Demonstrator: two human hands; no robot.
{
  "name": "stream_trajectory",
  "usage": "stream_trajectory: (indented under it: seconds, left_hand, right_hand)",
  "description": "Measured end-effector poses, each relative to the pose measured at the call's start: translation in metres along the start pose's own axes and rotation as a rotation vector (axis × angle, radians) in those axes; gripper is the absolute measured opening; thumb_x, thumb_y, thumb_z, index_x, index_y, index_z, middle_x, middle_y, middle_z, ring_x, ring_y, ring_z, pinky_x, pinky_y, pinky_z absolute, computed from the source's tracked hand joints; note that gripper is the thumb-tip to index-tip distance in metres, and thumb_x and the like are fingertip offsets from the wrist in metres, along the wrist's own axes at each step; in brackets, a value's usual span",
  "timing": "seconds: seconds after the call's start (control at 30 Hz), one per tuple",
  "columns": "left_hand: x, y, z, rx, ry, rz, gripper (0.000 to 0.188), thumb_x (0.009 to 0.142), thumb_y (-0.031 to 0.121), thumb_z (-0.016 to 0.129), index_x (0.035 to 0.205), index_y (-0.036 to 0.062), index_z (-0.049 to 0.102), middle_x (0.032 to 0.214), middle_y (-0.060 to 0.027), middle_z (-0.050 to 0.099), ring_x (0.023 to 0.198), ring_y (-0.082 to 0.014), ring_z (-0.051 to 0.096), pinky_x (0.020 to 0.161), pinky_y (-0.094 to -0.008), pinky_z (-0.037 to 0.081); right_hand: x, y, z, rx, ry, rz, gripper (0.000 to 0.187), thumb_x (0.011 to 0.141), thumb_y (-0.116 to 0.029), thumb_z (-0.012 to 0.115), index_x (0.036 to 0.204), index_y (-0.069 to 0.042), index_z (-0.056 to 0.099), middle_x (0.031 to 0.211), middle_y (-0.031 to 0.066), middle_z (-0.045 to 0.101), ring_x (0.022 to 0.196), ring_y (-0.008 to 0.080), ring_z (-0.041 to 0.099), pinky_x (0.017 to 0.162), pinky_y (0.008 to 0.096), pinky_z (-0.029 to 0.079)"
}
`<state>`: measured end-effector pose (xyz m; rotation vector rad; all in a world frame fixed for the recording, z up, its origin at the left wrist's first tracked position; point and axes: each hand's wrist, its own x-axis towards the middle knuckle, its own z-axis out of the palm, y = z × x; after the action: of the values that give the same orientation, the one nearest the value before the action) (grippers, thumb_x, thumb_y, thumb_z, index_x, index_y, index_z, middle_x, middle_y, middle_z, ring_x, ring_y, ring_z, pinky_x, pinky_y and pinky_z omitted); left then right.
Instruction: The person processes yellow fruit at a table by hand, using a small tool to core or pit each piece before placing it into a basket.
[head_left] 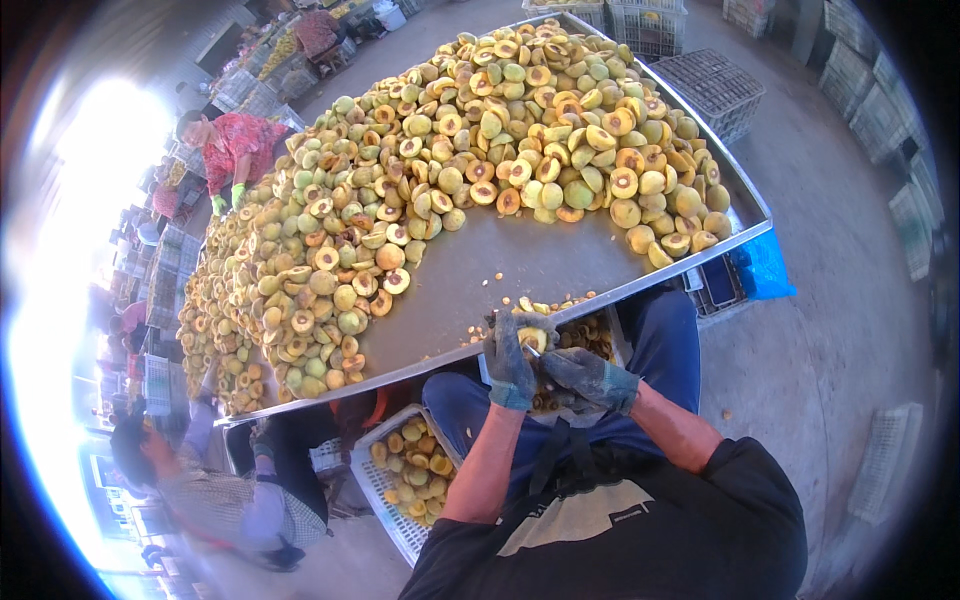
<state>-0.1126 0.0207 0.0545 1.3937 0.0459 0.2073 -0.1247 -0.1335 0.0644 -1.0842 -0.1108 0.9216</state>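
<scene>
My left hand [512, 362], in a dark grey work glove, is closed around a yellow peach half [533, 339] with its cut face up. My right hand [590, 378], gloved alike, is closed on a small metal tool [531, 351]; only its thin bright tip shows, touching the peach half. Both hands are just off the table's near edge, above a crate [622, 345] between my knees that holds dark pits and scraps. On the metal table [520, 258] ahead lies a big heap of halved peaches [480, 150], some with pits still in them.
Left of my leg stands a white plastic crate [405, 535] of peach halves. A co-worker in a checked top [235, 500] sits at the left, and another in red [240, 145] works across the table. Stacked crates [710, 85] and a blue bag [765, 265] are at the right.
</scene>
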Motion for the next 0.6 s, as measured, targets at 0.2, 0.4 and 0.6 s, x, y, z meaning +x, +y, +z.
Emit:
stream_trajectory:
  seconds: [0.2,0.4,0.6]
  left_hand:
    - [-0.008,-0.002,0.014,-0.338,0.034,-0.111,0.055,0.107,0.041,0.036,0.084,-0.0003,0.064,0.074,-0.0101,0.068,0.064,-0.0171,0.064,0.064,-0.0294,0.054]
    - [0.002,-0.016,0.004,-0.494,-0.182,-0.166,0.056,0.105,0.046,0.036,0.085,0.0013,0.061,0.072,-0.0133,0.065,0.062,-0.0205,0.062,0.061,-0.0313,0.054]
    - [0.010,-0.007,0.009,-0.735,0.122,-0.626,0.061,0.100,0.052,0.036,0.068,0.0045,0.058,0.066,-0.0166,0.058,0.059,-0.0308,0.057,0.055,-0.0392,0.050]
  right_hand:
    - [-0.008,0.002,-0.014,0.197,-0.117,0.219,0.046,0.097,-0.053,0.056,0.081,-0.009,0.058,0.056,-0.0037,0.043,0.037,0.0055,0.034,0.032,0.0217,0.024]
    - [-0.003,0.004,-0.023,0.306,-0.222,0.285,0.047,0.097,-0.053,0.056,0.081,-0.009,0.059,0.056,-0.0045,0.042,0.037,0.0037,0.034,0.032,0.0175,0.025]
    - [0.000,0.005,-0.030,0.332,-0.291,0.314,0.046,0.096,-0.052,0.059,0.083,-0.008,0.060,0.059,-0.0051,0.044,0.039,0.0029,0.034,0.033,0.0173,0.025]
